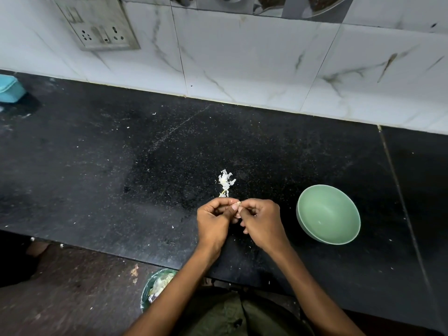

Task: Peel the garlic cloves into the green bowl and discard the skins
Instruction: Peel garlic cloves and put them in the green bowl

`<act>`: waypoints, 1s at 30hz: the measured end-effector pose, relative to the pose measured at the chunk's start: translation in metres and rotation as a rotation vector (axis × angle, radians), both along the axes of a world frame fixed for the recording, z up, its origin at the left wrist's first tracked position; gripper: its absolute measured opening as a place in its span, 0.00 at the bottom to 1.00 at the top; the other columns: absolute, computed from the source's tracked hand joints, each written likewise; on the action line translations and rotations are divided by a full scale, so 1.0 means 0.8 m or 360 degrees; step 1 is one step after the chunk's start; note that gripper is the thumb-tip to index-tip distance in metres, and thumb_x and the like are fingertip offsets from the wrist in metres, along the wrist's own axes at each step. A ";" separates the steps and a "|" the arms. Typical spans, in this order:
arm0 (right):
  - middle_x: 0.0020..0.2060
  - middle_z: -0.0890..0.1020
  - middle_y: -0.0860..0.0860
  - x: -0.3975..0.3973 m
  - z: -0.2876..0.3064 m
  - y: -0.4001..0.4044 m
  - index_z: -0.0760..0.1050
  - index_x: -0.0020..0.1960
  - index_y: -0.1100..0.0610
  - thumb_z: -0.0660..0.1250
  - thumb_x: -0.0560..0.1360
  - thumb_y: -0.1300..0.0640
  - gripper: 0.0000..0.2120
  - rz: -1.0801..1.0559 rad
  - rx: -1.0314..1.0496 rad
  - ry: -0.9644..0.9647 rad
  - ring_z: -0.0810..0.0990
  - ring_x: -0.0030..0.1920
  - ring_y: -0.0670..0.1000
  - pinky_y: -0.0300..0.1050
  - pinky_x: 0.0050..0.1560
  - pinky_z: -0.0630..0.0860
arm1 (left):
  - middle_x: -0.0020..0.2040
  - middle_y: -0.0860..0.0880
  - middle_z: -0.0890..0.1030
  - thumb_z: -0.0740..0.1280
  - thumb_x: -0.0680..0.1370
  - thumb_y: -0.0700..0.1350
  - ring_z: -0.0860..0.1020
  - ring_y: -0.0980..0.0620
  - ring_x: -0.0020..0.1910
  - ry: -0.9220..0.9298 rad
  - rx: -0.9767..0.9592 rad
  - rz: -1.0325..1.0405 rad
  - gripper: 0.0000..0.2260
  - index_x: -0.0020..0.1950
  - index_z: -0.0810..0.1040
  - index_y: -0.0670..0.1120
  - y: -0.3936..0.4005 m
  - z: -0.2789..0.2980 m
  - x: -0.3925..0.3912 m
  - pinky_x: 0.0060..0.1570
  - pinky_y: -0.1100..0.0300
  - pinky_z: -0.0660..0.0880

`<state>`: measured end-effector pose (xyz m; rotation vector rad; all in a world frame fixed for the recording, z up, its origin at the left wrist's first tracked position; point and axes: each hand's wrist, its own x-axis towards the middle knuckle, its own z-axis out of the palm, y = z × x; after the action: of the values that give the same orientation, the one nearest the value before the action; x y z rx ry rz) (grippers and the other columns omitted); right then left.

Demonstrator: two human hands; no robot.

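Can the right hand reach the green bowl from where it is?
Probably yes. The right hand is beside the green bowl on the black counter, with nothing between them. It's busy pinching a garlic clove with the left hand, though.

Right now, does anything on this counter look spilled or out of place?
Yes: a small pile of garlic skins lies loose on the black counter beyond the hands, not in the bin on the floor. The green bowl looks empty.
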<state>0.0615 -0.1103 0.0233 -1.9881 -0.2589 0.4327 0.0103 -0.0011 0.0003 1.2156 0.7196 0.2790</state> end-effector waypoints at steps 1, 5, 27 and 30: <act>0.31 0.84 0.47 0.001 0.001 -0.001 0.85 0.40 0.52 0.69 0.78 0.65 0.12 0.0024 -0.0010 0.0000 0.82 0.30 0.47 0.47 0.32 0.81 | 0.36 0.45 0.84 0.72 0.76 0.32 0.80 0.54 0.31 0.0007 0.0034 -0.0016 0.05 0.45 0.84 0.40 0.001 -0.001 -0.001 0.34 0.60 0.78; 0.32 0.84 0.53 0.004 0.005 -0.005 0.85 0.40 0.56 0.67 0.79 0.63 0.11 0.0058 -0.0016 0.0073 0.81 0.29 0.49 0.50 0.30 0.82 | 0.39 0.44 0.85 0.72 0.77 0.33 0.82 0.49 0.37 0.0050 0.0285 -0.0077 0.06 0.44 0.84 0.44 0.006 -0.010 -0.003 0.40 0.51 0.82; 0.28 0.76 0.50 0.009 -0.008 -0.009 0.70 0.32 0.58 0.59 0.73 0.51 0.15 0.0431 -0.0418 -0.0371 0.75 0.31 0.52 0.58 0.36 0.73 | 0.36 0.49 0.73 0.61 0.64 0.35 0.72 0.50 0.36 -0.0216 0.1592 -0.0882 0.05 0.39 0.72 0.42 0.035 0.000 -0.005 0.34 0.54 0.69; 0.28 0.76 0.50 0.008 -0.007 -0.006 0.71 0.33 0.59 0.58 0.74 0.49 0.17 0.0413 -0.0429 -0.0320 0.75 0.31 0.53 0.59 0.37 0.74 | 0.35 0.49 0.72 0.61 0.65 0.36 0.71 0.50 0.35 -0.0225 0.1588 -0.0897 0.04 0.37 0.71 0.43 0.036 0.002 -0.005 0.33 0.54 0.67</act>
<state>0.0677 -0.1147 0.0174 -2.2752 -0.6179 0.4503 0.0062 0.0276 0.0023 2.2530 0.0432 0.2488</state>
